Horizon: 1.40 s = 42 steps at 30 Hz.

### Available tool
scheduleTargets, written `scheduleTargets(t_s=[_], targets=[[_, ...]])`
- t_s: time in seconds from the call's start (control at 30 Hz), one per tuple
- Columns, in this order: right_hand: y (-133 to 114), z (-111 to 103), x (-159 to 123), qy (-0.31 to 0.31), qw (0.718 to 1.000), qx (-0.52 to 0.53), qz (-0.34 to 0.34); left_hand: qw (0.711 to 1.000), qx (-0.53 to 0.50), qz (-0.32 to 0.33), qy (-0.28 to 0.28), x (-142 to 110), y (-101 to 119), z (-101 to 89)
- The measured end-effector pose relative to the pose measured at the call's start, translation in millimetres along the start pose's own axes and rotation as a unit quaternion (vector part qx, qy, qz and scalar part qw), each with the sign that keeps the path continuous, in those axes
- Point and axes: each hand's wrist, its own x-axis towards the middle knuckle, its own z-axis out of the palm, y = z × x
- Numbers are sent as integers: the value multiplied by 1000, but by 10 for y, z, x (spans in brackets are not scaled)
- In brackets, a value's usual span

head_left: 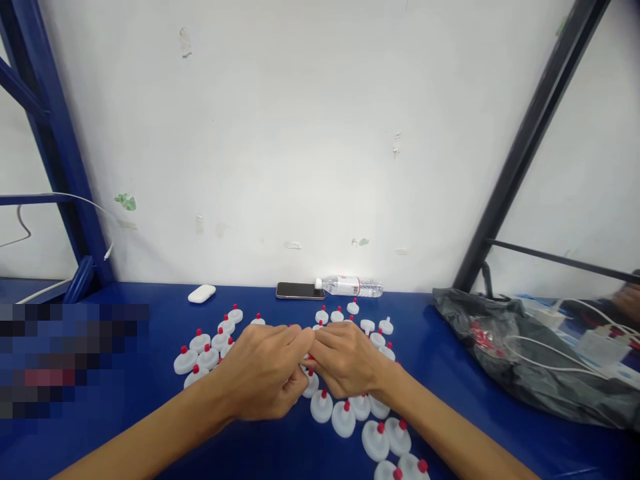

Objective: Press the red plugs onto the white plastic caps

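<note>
My left hand and my right hand meet over the middle of the table, fingers pinched together. Between the fingertips shows a sliver of white and red, seemingly a white nozzle cap with a red tip; the fingers hide most of it. Around the hands stand several round white nozzle caps with red tips, such as one at the left and one at the front. Behind my right hand, a white nozzle cap has no red tip, and another lies tipped over.
Along the wall lie a phone, a water bottle and a white rounded case. On the right, a dark plastic bag spreads under a clear bag of red pieces and white cables. Blue metal posts flank the blue table.
</note>
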Motion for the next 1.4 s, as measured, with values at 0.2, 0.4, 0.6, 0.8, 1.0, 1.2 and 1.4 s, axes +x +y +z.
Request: scheduleTargets(t_s=[0.2,0.4,0.6,0.8,1.0,1.2,1.4], targets=[[67,-4,7,-11,999,25,-25,980,112,145,71,92,-81,-85],[51,-69,23,-4,999,36,-13,972,145,169,82,90,-111,-158],[22,-156,10,-22,998,46,46,970,156,162,90,50,-129,-161],[-2,-218,77,-12,996,57,74,971,139,175,90,112,-102,-228],[-13,-257,114,-6,995,51,80,973,114,181,88,164,-108,-300],[-43,-243,126,-19,995,45,87,979,99,161,76,72,-249,-203],[-35,-162,85,4,997,33,77,991,51,118,47,14,-247,-93]])
